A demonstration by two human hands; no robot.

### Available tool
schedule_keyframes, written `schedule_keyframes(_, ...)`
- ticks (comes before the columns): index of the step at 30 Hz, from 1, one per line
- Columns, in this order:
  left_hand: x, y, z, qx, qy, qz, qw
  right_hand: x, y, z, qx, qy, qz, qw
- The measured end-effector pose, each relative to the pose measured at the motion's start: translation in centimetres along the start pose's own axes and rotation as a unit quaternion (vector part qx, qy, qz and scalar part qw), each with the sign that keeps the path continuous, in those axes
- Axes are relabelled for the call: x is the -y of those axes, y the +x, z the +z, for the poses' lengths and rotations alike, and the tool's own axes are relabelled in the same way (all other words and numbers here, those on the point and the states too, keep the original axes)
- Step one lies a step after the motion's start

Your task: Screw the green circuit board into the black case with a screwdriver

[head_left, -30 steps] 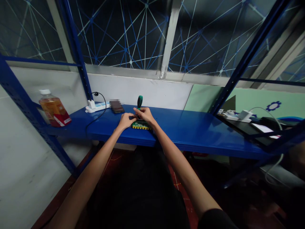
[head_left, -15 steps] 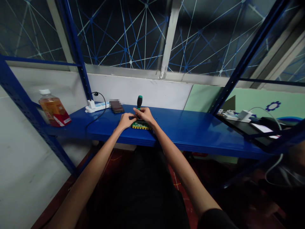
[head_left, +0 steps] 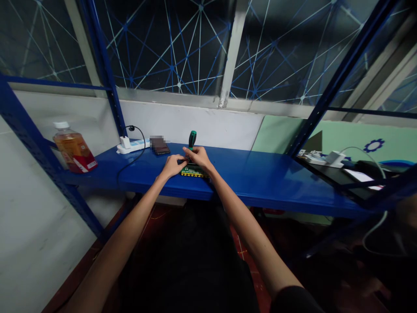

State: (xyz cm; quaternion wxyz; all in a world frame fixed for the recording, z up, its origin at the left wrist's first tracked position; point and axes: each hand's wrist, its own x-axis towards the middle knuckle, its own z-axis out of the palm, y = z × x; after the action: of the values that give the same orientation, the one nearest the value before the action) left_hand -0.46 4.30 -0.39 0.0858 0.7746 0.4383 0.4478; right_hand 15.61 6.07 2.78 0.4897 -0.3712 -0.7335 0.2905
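Note:
A small green circuit board [head_left: 194, 172] with yellow edge markings lies on the blue shelf [head_left: 260, 178] in front of me. My right hand [head_left: 198, 157] is closed round a screwdriver with a green and black handle [head_left: 192, 139], held nearly upright over the board. My left hand [head_left: 172, 165] rests at the board's left end with its fingers curled against it, steadying it. The screwdriver's tip is hidden behind my fingers.
A bottle of amber liquid [head_left: 73, 148] stands at the shelf's far left. A white power strip [head_left: 133, 146] with a plugged black cable and a dark phone [head_left: 160, 145] lie behind my hands. Chargers and cables [head_left: 335, 157] sit on a neighbouring surface at right. Blue rack posts [head_left: 107, 74] frame the shelf.
The screwdriver handle has tilted very slightly between frames. My hands stay in the same place on the board.

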Motion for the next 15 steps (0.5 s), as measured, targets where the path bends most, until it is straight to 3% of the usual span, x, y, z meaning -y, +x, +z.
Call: schedule_keyframes(15, -0.43, -0.14, -0.25, 0.008, 0.02, 0.006, 1.0, 0.09, 0.03, 0.07, -0.031, -0.005, -0.002, 1.0)
